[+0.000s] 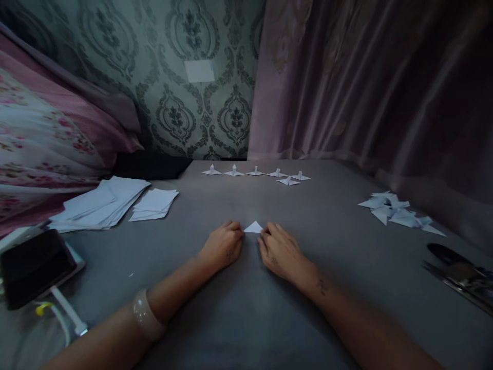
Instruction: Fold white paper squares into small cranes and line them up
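Note:
A small white piece of paper folded into a triangle (253, 227) lies on the grey tabletop, its point facing away from me. My left hand (224, 243) has its fingers curled together at the triangle's left corner. At the right corner, the bent fingers of my right hand (280, 250) press on the paper. Both hands rest on the table, and the fingers partly cover the triangle's corners. Beyond them, several folded paper figures (255, 171) with spread wings stand in a row near the far edge.
Left are a large stack of white paper sheets (96, 205) and a smaller stack of cut paper (154, 203). A phone (36, 267) with a white cable (67, 308) sits nearer. On the right lie a heap of folded paper pieces (398, 209) and scissors-like dark tools (458, 272). Curtains (308, 87) hang behind.

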The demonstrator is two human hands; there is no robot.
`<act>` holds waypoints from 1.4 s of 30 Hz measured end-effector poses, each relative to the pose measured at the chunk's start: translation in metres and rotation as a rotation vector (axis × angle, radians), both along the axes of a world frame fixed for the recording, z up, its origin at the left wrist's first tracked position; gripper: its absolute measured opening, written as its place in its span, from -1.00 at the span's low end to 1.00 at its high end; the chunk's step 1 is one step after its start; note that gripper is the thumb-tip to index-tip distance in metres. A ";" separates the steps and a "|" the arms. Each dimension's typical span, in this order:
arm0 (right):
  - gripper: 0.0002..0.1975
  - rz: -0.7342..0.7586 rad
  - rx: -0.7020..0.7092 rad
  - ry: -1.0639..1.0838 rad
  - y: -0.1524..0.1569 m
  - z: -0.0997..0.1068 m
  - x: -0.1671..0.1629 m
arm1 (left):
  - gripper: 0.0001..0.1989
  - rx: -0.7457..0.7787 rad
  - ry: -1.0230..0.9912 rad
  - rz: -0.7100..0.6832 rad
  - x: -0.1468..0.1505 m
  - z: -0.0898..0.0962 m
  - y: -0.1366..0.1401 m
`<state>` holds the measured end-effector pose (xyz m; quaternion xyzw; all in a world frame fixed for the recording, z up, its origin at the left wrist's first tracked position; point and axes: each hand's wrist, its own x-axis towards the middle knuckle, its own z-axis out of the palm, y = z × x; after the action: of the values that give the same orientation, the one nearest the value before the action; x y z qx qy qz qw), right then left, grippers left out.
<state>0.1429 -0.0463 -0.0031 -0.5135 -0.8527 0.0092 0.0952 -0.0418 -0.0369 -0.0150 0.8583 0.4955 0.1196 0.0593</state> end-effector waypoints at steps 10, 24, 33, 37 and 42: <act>-0.74 -0.172 -0.123 0.169 0.024 -0.008 0.021 | -0.65 -0.127 -0.415 0.047 -0.005 -0.008 0.042; -0.65 -0.136 -0.987 1.658 0.025 -0.003 -0.001 | -0.77 0.281 -0.632 -0.141 0.014 -0.003 0.016; -0.75 -0.096 -0.550 1.468 0.029 -0.011 -0.005 | -0.82 -0.497 -1.443 0.219 0.026 0.007 0.017; -0.76 -0.025 -0.466 1.384 0.029 -0.011 -0.006 | -0.73 -0.798 -1.734 0.312 0.029 -0.001 0.023; -0.75 -0.011 -0.481 1.374 0.025 -0.010 -0.006 | -0.68 -0.958 -1.801 0.260 0.031 0.000 0.022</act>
<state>0.1371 -0.0213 -0.0134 -0.4028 -0.5721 0.5164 0.4937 -0.0109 -0.0151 -0.0151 0.2762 0.3522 0.5141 0.7317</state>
